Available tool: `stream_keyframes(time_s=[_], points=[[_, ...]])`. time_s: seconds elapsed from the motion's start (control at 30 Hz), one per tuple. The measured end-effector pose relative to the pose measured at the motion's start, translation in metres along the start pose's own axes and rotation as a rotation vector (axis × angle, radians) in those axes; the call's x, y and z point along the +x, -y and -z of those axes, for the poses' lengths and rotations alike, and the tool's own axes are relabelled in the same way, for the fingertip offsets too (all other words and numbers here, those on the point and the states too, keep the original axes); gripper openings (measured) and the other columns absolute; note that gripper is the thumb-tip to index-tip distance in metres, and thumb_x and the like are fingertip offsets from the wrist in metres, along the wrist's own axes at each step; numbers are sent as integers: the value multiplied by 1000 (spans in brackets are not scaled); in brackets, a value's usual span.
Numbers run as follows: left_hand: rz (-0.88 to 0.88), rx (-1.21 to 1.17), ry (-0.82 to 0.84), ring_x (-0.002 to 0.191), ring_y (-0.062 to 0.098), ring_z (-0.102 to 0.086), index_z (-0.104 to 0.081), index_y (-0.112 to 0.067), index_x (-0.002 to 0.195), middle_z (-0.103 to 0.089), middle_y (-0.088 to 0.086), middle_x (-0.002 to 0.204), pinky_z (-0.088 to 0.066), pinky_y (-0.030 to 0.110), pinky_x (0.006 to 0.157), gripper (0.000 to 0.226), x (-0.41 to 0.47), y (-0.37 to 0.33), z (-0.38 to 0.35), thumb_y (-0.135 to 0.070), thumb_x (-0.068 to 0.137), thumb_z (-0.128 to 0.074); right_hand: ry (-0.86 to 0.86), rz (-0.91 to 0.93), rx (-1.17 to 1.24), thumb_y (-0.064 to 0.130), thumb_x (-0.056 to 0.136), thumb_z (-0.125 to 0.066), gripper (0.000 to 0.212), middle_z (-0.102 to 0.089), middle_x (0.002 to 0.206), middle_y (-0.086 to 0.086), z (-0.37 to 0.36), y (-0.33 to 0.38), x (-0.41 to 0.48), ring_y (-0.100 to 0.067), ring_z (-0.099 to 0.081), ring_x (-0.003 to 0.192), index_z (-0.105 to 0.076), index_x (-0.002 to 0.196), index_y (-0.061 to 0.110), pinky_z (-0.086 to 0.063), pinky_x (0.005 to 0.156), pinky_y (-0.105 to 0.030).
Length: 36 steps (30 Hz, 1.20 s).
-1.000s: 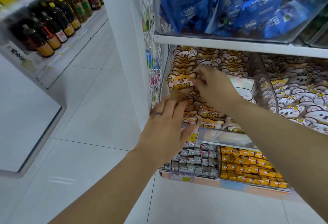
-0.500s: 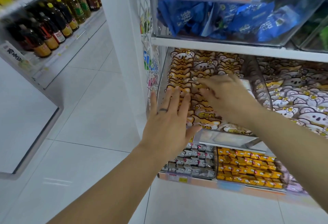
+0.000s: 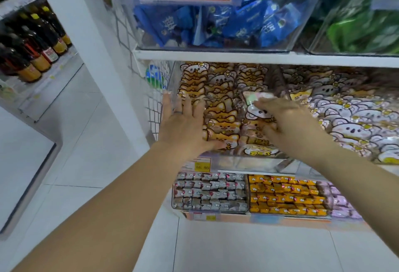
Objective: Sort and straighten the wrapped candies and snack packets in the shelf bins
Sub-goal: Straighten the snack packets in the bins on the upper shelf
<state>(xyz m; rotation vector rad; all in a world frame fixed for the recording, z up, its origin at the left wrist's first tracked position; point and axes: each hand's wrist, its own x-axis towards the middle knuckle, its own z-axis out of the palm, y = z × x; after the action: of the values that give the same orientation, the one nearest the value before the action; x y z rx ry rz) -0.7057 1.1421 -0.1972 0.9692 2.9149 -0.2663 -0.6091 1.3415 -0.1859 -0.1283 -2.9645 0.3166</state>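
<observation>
Middle shelf, clear bin (image 3: 237, 160): packed with rows of orange animal-face packets (image 3: 220, 118). The left hand (image 3: 183, 127) lies flat on the left row, fingers straight. The right hand (image 3: 289, 120) is over the right row, fingertips at a white koala packet (image 3: 257, 111) lying among the orange ones; blurred, can't tell if it grips. There's a ring (image 3: 178, 112) on one left finger.
</observation>
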Motion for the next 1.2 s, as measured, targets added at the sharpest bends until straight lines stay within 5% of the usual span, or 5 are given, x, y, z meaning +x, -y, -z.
stream_keyframes(time_s=[0.2, 0.37, 0.47, 0.67, 1.2], points=[[11, 68, 9, 129, 26, -44, 2, -18, 150, -48, 7, 138, 24, 55, 105, 118, -4, -4, 3, -92, 60, -10, -326, 76, 189, -7, 85, -50, 40, -64, 121, -10, 0, -3, -17, -24, -59, 113, -63, 119, 7, -44, 101, -40], [80, 41, 2, 137, 26, -30, 0, -18, 150, -29, 8, 149, 17, 59, 109, 118, -5, -9, 7, -93, 59, -12, -505, 7, 312, -5, 87, -45, 41, -61, 113, 6, 15, -5, -39, 1, -50, 106, -63, 120, 11, -38, 96, -11], [63, -6, -117, 143, 23, -16, -2, -20, 150, -10, 4, 157, 6, 60, 110, 113, -12, -23, 10, -91, 63, -17, -526, 12, 381, -13, 86, -47, 44, -58, 111, 8, 19, -12, -57, -4, -53, 107, -62, 120, 11, -42, 96, -15], [-116, -281, -394, 134, 24, -39, -25, -15, 147, -41, 5, 145, -12, 57, 115, 82, -11, -91, 38, -68, 85, -35, -613, 38, 482, -4, 93, -42, 34, -58, 116, 5, 31, -25, -89, -6, -53, 113, -57, 119, 13, -39, 99, -16], [-290, -293, -211, 141, 15, -22, -38, -33, 141, -42, -10, 143, -7, 52, 115, 48, 26, -199, 38, -49, 97, -25, -534, -147, 83, -4, 84, -45, 37, -68, 99, -12, 51, -137, -76, -33, -57, 90, -66, 113, 7, -43, 75, -31]])
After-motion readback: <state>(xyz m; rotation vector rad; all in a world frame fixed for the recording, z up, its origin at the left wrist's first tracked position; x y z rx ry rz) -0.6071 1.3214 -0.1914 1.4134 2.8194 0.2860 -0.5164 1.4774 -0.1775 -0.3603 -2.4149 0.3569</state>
